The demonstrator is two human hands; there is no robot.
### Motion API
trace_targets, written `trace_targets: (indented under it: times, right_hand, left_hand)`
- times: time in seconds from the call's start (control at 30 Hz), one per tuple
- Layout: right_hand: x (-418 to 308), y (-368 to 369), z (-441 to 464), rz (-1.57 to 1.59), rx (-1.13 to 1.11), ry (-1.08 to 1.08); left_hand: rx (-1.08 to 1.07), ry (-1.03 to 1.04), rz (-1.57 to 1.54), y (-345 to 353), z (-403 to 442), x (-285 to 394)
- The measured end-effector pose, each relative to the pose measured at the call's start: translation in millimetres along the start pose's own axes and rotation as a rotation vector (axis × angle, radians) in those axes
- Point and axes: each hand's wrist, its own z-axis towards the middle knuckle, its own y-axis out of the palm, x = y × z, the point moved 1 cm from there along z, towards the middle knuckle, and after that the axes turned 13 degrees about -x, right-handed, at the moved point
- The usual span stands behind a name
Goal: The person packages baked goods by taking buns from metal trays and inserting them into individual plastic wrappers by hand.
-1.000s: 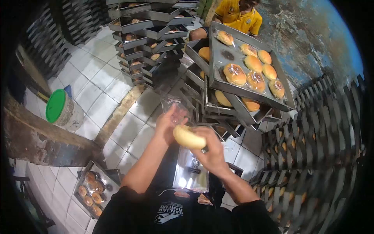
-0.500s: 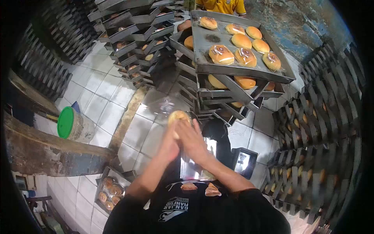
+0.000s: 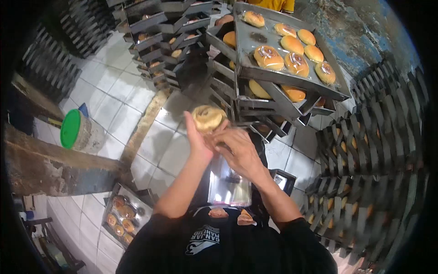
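Note:
A round golden bun (image 3: 208, 118) rests in my left hand (image 3: 200, 140), whose fingers and thumb cup it from the side and below. Clear wrapping seems to surround it, though blur makes this hard to see. My right hand (image 3: 238, 150) is curled at the near end of the bun, fingers bent against the left palm; what they pinch is hidden. Below both hands, a stack of clear plastic bags (image 3: 229, 185) lies on my lap. Ahead to the right, a metal tray (image 3: 255, 39) carries several buns, some in shiny clear wrappers and others bare.
Under that tray, more bun trays are stacked crosswise (image 3: 269, 112). Other tray stacks rise at back left (image 3: 159, 36) and along the right (image 3: 360, 146). A small tray of buns (image 3: 137, 201) sits at lower left, near a green-lidded bucket (image 3: 89, 134). A yellow-shirted person (image 3: 273, 4) is behind.
My hands were pressed together over the bun; now the left cups it more openly and the right has drawn back to its near end. The whole view has shifted slightly.

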Motion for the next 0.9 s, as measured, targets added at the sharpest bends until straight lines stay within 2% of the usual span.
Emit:
trace_targets:
  times: [0.07,0.1,0.2,0.23,0.33,0.37,0.47,0.5,0.63,0.67,0.73,0.8,0.87,0.9]
  right_hand:
    - [2.3,13.7,-4.9,0.292,-0.183,0.111]
    - [9.6,25.9,-3.4,0.177,-0.115,-0.008]
    - [-6.4,31.3,-22.9,0.730,-0.547,-0.030]
    - [-24.5,16.9,-27.5,0.968,-0.739,-0.112]
    - [-22.3,15.7,-22.4,0.820,-0.205,0.109]
    - [-18.5,18.9,-8.5,0.683,0.054,0.072]
    - [1.1,42.5,6.2,0.339,-0.053,-0.045]
    - [6.9,42.3,3.1,0.506,-0.161,0.036]
    - [-4.0,28.5,-4.7,0.595,-0.040,0.041]
    - [-7.8,28.9,-11.0,0.623,-0.010,0.049]
    - [-9.9,28.5,-14.0,0.665,0.058,0.051]
    - [1.1,36.5,-2.7,0.684,0.022,0.049]
    - [3.9,46.7,3.3,0.452,-0.076,-0.041]
    - [4.1,44.7,-2.6,0.607,-0.183,0.154]
  left_hand:
    - [-0.012,-0.073,-0.055,-6.7,-2.2,2.1]
    - [-0.197,-0.106,-0.033,-22.4,-1.2,1.2]
    - [-0.004,-0.067,0.100,-35.6,14.8,4.8]
    - [-0.018,-0.005,0.115,-39.8,16.7,11.9]
    - [0.004,0.064,0.002,-46.1,11.5,33.9]
    - [0.001,0.005,-0.025,-30.7,0.8,33.3]
    - [0.015,-0.008,0.122,-27.8,1.2,9.1]
    - [0.077,-0.050,0.041,-33.7,8.0,9.0]
    - [0.043,0.048,0.140,-54.5,8.3,42.3]
    - [0.100,0.024,0.033,-51.5,2.6,52.1]
    - [0.077,0.045,-0.062,-42.3,-3.4,47.8]
    - [0.120,0.011,-0.012,-36.7,-4.1,27.3]
    - [0.162,-0.035,0.025,-43.9,-6.8,11.5]
    - [0.166,-0.043,0.037,-53.3,0.4,6.1]
